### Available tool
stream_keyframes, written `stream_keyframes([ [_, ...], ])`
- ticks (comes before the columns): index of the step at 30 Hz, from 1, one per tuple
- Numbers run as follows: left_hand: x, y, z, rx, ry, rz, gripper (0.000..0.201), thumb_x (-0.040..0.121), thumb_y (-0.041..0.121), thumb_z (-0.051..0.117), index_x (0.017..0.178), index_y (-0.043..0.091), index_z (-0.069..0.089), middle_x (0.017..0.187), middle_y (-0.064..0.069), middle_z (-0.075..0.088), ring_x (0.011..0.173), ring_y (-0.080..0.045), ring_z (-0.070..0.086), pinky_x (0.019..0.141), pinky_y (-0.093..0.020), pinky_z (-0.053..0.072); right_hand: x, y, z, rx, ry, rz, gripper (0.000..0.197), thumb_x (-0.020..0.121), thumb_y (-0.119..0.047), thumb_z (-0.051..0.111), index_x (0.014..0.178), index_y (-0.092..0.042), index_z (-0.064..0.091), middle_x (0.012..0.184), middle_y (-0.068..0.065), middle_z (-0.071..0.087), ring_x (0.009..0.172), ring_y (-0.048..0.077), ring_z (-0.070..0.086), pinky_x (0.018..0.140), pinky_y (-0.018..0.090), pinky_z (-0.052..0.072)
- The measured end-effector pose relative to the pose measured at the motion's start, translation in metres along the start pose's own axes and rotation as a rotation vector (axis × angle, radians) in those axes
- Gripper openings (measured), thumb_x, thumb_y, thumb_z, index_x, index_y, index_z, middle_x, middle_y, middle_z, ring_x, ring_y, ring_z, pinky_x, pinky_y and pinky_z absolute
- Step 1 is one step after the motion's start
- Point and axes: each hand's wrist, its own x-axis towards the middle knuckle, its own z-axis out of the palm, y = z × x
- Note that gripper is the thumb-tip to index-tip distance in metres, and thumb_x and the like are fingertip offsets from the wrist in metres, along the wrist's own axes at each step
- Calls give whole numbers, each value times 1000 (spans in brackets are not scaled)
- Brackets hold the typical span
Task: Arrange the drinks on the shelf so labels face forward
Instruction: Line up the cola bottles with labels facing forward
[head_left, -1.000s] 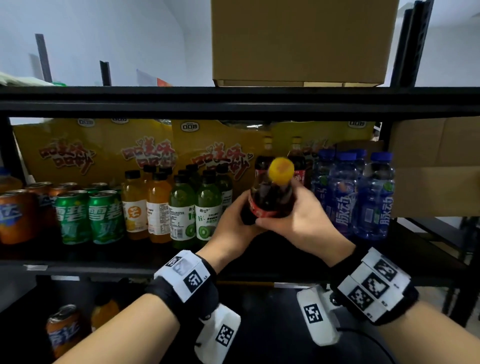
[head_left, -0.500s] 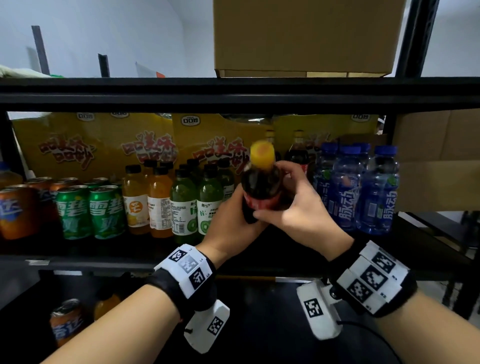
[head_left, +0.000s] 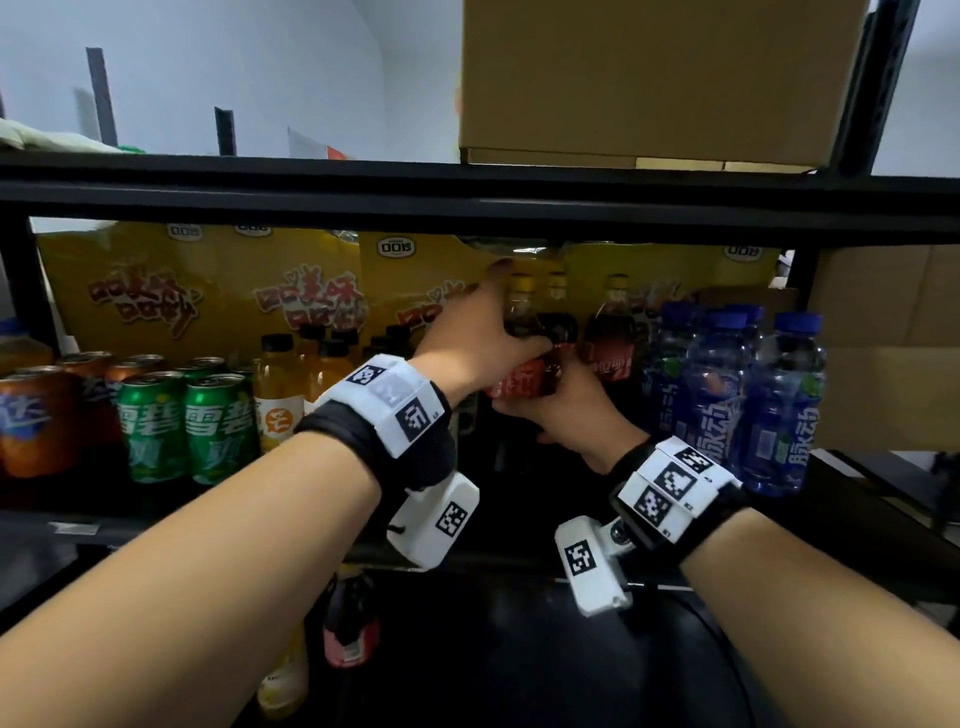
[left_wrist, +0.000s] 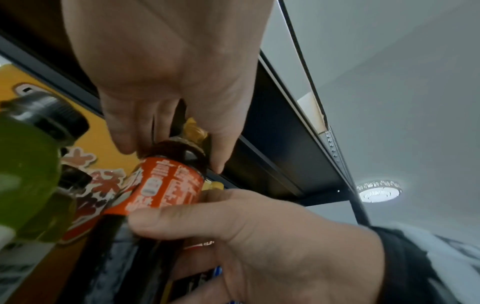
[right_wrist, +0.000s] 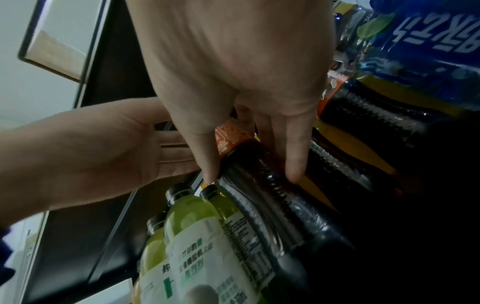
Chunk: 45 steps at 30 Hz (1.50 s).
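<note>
1. black metal shelf (head_left: 467, 200) across the middle of the head view, white wall behind, a cardboard box (head_left: 649, 78) on the top level at upper right.
2. yellow snack bags (head_left: 208, 291) standing along the back of the lower level.
3. from left to centre of the frame: orange cans (head_left: 36, 421), green cans (head_left: 187, 426), orange juice bottles (head_left: 278, 389), green kiwi bottles (right_wrist: 197, 236).
4. blue-capped bottles (head_left: 748, 395) grouped at the right of the frame.
5. dark cola bottle (head_left: 524, 364) with yellow cap and red label at frame centre, between the kiwi bottles and the blue-capped ones, more cola bottles (head_left: 608, 338) just beside it on the right.
6. left hand (head_left: 472, 338) wrapped round the shoulder of the cola bottle from above left, fingers curled near the neck in the left wrist view.
7. right hand (head_left: 566, 410) gripping the same bottle lower down, thumb lying across the label edge, fingers curled round its right side.
8. label's red side showing toward the camera between the two hands.
9. whether the bottle's base touches the shelf: cannot tell, hidden by the hands.
</note>
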Motion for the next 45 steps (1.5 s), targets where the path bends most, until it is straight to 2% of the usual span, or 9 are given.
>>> stream_keyframes([
  [5,13,-3,0,195,-14,32,91,84,32,81,156,10,30,118,-13,71,110,-33,67,87,-39,57,11,-6,-14,-117,-78,41,28,83,-19,86,98,-35,68,89,-25,70,85,-7,65,65,6,48],
  [9,17,-7,-1,249,-18,4,92,87,30,80,158,8,26,118,-15,69,108,-35,67,77,-34,51,30,-12,-39,-183,268,18,16,87,-19,76,80,-31,68,86,-12,71,96,19,71,84,34,59],
  [14,22,-11,-2,330,-38,-61,97,91,34,76,161,6,15,130,-23,61,119,-40,60,90,-42,51,56,-11,-43,-287,339,-13,50,87,-25,77,132,-7,63,118,6,67,115,28,64,91,32,51],
  [21,21,-12,3,298,-41,-60,104,88,39,76,162,8,10,128,-18,66,116,-37,64,90,-41,55,80,-6,-27,-501,244,7,54,91,-33,74,135,-8,56,130,13,67,119,32,65,91,35,53],
  [26,23,-15,-1,252,-29,-102,75,82,44,79,141,8,49,120,-13,69,109,-33,67,87,-41,57,84,-9,-19,-695,210,30,52,89,-38,70,132,-12,58,131,15,62,118,37,63,95,46,56],
  [32,19,-15,-5,222,-8,-126,66,84,52,74,132,11,54,122,-11,67,112,-32,65,89,-41,55,70,-1,-24,-504,215,-1,55,92,-36,70,138,-16,48,127,10,67,114,35,66,79,32,44],
  [38,-4,4,-8,-26,353,124,58,90,35,68,143,19,52,127,-4,58,114,-25,57,92,-36,50,37,0,-44,-311,288,-41,72,79,-52,80,140,-23,56,132,-1,66,119,21,63,100,39,52],
  [42,-34,16,23,-262,231,200,50,87,44,63,131,22,61,112,2,64,100,-15,63,88,-32,55,9,-12,-53,-43,331,-62,71,63,-59,81,121,-21,69,115,-2,75,106,17,71,96,43,58],
  [45,-60,5,57,-388,78,32,64,86,55,65,141,24,55,128,5,66,117,-12,63,101,-33,52,-1,-18,-59,131,346,-44,47,78,-37,88,117,-15,73,108,1,77,97,16,76,86,38,63],
])
